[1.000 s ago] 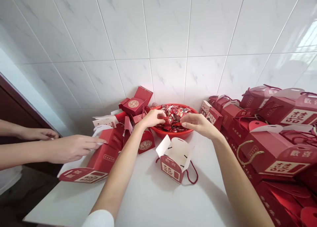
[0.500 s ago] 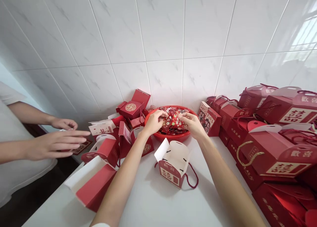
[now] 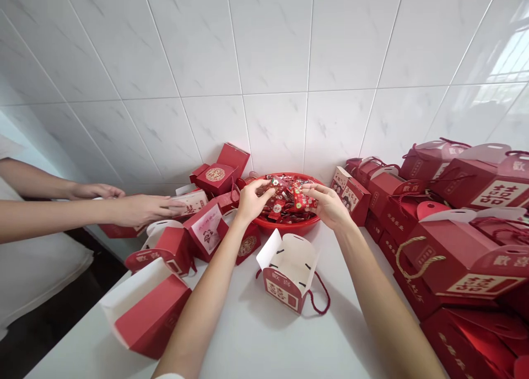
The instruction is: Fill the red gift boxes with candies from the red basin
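Observation:
Over a red plastic basin heaped with wrapped candies, both of my hands are at work. My left hand pinches a dark red candy packet with a flower print, at the basin's left side. Between the thumb and fingers of my right hand is a bright red candy packet. In front of the basin stands an open red gift box with a white inside and a dark red cord handle. Its flaps are up, and its bottom is hidden.
On the right are stacked closed red gift boxes. More boxes crowd the left, with an open box lying near the table's left edge. A co-worker's hands are at the far left among boxes. A tiled wall rises behind.
My hands have moved slightly apart, and the left now has a flower-printed packet raised. The co-worker's hand has reached right, toward the boxes. Boxes on the left have shifted.

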Demonstrator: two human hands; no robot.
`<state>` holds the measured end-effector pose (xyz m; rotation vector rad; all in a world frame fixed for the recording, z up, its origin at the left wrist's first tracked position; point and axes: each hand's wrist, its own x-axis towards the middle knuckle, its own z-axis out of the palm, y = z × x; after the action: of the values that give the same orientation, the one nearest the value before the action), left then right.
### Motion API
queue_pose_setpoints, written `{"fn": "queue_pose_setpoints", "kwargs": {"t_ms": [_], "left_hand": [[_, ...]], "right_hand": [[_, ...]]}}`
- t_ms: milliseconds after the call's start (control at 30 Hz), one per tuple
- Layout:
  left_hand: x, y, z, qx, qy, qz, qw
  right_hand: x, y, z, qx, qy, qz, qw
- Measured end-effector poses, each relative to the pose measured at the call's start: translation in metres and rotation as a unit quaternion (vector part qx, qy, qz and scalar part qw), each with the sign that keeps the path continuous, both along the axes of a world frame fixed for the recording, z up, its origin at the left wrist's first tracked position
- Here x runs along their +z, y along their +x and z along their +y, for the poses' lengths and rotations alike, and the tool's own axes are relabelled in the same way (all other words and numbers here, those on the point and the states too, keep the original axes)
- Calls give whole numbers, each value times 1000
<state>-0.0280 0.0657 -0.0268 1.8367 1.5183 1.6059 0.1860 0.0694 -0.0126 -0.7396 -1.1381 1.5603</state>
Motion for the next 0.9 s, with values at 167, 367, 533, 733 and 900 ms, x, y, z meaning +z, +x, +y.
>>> {"fn": "queue_pose_setpoints", "kwargs": {"t_ms": [167, 367, 533, 733, 900], "left_hand": [[5, 28, -10, -135, -36, -75, 987], [2, 20, -6, -51, -67, 46, 995], [-14, 7, -2, 75, -132, 241, 959], [-9, 6, -1, 5, -132, 129, 983], [24, 5, -29, -200, -150, -11, 968]], "right_hand": [[1, -8, -6, -1, 36, -19, 999], [1, 2, -1, -43, 55, -19, 997], [1, 8, 3, -77, 43, -20, 996], [5, 12, 1, -46, 40, -44, 997], [15, 19, -8, 11, 80, -73, 994]]}}
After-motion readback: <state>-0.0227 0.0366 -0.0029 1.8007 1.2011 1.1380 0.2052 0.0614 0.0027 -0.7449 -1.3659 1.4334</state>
